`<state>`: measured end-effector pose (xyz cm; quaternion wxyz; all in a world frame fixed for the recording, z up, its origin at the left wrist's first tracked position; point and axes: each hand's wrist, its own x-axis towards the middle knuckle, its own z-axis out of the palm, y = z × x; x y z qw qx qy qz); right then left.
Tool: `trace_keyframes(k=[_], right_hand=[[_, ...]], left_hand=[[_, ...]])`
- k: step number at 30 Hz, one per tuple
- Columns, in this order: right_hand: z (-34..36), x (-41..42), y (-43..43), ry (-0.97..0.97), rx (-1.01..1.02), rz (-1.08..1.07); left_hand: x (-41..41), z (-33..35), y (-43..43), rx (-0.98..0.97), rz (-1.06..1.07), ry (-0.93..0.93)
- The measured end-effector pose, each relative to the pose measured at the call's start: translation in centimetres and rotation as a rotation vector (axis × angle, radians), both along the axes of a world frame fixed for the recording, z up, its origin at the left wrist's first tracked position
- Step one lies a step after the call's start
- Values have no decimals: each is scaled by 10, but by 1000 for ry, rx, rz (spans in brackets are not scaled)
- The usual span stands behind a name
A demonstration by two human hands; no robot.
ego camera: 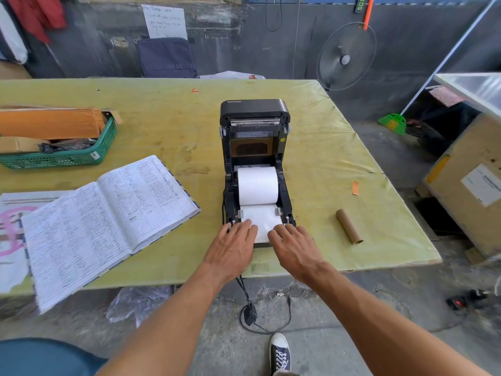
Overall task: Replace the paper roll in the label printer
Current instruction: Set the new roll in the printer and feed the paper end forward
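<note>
A black label printer (pixel 254 123) stands on the yellow-green table (pixel 311 147) with its lid swung up and back. A full white paper roll (pixel 258 185) sits in its bay, and a strip of paper (pixel 264 217) runs forward over the front edge. My left hand (pixel 234 246) lies flat with straight fingers on the strip's left side. On the right side of the strip rests my right hand (pixel 294 246), its fingers also spread flat. An empty brown cardboard core (pixel 349 226) lies on the table to the printer's right.
An open handwritten ledger (pixel 108 218) lies left of the printer. A green basket (pixel 62 156) with cardboard boxes stands at far left. The printer's cables (pixel 245 291) hang off the near table edge to the floor. A fan (pixel 345 57) and a brown crate (pixel 471 180) stand to the right.
</note>
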<state>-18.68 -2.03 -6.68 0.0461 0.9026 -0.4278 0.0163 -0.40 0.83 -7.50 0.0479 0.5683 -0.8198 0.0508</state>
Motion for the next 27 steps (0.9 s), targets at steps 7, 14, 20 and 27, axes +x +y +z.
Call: trace_keyframes(k=[7,14,20,27], right_hand=[[-7,-9,1,42,114,-51],[-5,-7,3,18,60,-32],[-6,-15,8,29,53,25],[-4,-19,5,-10,82,8]], left_hand=[[-1,-1,0,28,9,15],[2,-3,10,-15,-41,57],[4,-6,11,55,47,37],[4,-10,11,86,49,20]])
